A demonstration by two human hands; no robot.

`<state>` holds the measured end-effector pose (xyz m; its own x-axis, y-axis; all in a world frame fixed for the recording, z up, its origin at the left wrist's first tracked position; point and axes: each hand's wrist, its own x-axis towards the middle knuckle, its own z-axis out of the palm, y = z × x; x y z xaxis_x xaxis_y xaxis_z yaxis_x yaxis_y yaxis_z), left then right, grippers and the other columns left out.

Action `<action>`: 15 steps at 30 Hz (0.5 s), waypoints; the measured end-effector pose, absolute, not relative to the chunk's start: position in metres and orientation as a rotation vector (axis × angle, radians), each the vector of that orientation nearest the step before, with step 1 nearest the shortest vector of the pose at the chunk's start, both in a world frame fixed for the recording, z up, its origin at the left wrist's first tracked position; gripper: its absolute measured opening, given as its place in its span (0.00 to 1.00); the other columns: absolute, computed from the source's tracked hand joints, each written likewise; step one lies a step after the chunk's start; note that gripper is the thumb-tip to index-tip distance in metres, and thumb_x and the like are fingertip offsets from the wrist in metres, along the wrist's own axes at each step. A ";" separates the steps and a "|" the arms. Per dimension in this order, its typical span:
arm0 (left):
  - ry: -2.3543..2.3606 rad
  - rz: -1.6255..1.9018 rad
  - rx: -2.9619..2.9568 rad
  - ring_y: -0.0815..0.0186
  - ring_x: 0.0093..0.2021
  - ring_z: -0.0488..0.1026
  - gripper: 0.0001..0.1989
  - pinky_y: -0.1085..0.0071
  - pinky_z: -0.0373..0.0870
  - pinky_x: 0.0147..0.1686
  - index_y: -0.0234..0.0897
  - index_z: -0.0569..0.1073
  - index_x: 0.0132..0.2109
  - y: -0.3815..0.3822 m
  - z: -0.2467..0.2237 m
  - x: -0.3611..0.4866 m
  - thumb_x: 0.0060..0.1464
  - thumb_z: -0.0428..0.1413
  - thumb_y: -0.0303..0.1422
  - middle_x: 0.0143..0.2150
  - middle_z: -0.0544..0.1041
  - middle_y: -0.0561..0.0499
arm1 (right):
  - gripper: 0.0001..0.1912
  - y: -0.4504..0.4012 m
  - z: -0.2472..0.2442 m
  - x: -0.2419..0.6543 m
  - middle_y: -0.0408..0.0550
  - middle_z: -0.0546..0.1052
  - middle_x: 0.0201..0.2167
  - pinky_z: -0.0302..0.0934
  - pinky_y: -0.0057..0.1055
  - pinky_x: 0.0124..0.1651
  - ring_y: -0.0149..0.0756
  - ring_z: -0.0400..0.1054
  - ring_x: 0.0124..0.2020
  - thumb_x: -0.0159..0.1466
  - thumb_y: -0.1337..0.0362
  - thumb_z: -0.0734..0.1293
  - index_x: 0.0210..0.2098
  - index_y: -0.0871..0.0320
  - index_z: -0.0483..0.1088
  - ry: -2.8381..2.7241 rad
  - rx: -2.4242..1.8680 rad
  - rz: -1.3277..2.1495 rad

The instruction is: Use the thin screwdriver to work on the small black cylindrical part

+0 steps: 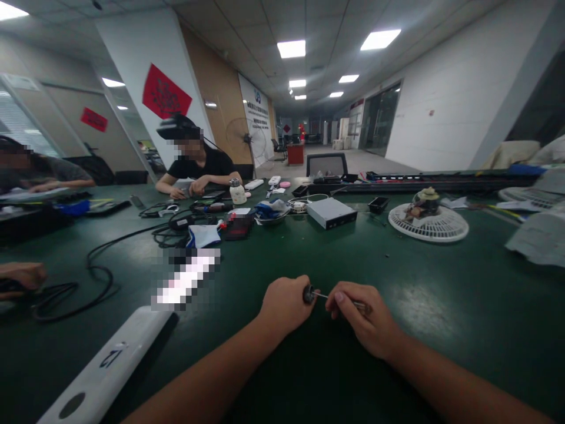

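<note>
Near the table's front middle, my left hand (286, 303) is closed around a small dark round part (308, 294), whose end shows past the thumb side. Most of that part is hidden by the fingers. Opposite it, my right hand (364, 315) grips a slim screwdriver (321, 295) between thumb and fingers. Its thin metal shaft points left and its tip meets the end of the dark part; whether it sits inside cannot be made out. The handle is largely covered by the right hand.
A long white device (103, 359) lies at left on the green table (282, 253). Black cables (101, 250) run beyond it. Further back are a silver box-shaped drive (332, 212) and a white fan grille (428, 224). Other people sit across and at left.
</note>
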<state>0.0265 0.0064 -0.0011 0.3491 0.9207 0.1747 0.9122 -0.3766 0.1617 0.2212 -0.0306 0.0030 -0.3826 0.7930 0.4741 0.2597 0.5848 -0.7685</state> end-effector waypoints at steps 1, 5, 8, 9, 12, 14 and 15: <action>1.746 0.331 2.553 0.61 0.30 0.74 0.14 0.69 0.63 0.29 0.41 0.72 0.35 0.006 0.000 0.027 0.61 0.51 0.45 0.29 0.76 0.50 | 0.18 -0.031 0.003 0.221 0.44 0.74 0.26 0.60 0.29 0.33 0.32 0.70 0.28 0.72 0.62 0.57 0.31 0.59 0.72 -1.917 -0.869 0.719; 1.780 0.239 2.586 0.59 0.30 0.75 0.10 0.67 0.65 0.30 0.41 0.71 0.37 0.005 0.006 0.029 0.60 0.52 0.41 0.29 0.76 0.50 | 0.20 -0.029 0.004 0.221 0.42 0.70 0.21 0.58 0.30 0.31 0.31 0.66 0.24 0.71 0.61 0.58 0.24 0.58 0.69 -1.892 -1.036 0.555; 1.792 0.253 2.608 0.58 0.30 0.75 0.06 0.67 0.65 0.30 0.41 0.70 0.39 0.004 0.007 0.029 0.59 0.52 0.37 0.30 0.77 0.49 | 0.20 -0.027 0.002 0.219 0.43 0.71 0.21 0.58 0.30 0.31 0.32 0.67 0.24 0.71 0.60 0.60 0.24 0.58 0.69 -1.832 -1.121 0.502; 1.796 0.275 2.615 0.58 0.31 0.75 0.06 0.66 0.66 0.30 0.41 0.70 0.40 0.004 0.007 0.029 0.59 0.52 0.37 0.30 0.77 0.49 | 0.20 -0.027 0.001 0.219 0.44 0.73 0.22 0.59 0.30 0.31 0.33 0.68 0.25 0.71 0.59 0.60 0.25 0.58 0.70 -1.791 -1.144 0.507; 1.799 0.357 2.620 0.57 0.32 0.75 0.07 0.65 0.66 0.32 0.40 0.69 0.40 0.003 0.006 0.029 0.59 0.52 0.38 0.30 0.76 0.49 | 0.19 -0.024 -0.002 0.219 0.44 0.75 0.23 0.59 0.29 0.29 0.34 0.70 0.24 0.71 0.54 0.59 0.31 0.58 0.73 -1.671 -1.232 0.567; 1.797 0.400 2.590 0.57 0.32 0.75 0.08 0.65 0.66 0.32 0.41 0.68 0.41 0.004 0.004 0.028 0.59 0.52 0.40 0.30 0.76 0.49 | 0.19 -0.022 -0.004 0.221 0.42 0.74 0.20 0.58 0.29 0.27 0.33 0.69 0.22 0.71 0.52 0.59 0.35 0.57 0.73 -1.635 -1.284 0.601; 1.797 0.418 2.568 0.57 0.32 0.75 0.09 0.65 0.66 0.32 0.41 0.68 0.41 0.005 0.003 0.027 0.59 0.53 0.40 0.31 0.76 0.49 | 0.18 -0.020 -0.006 0.222 0.41 0.74 0.21 0.58 0.29 0.27 0.33 0.69 0.22 0.71 0.52 0.59 0.37 0.57 0.73 -1.637 -1.296 0.601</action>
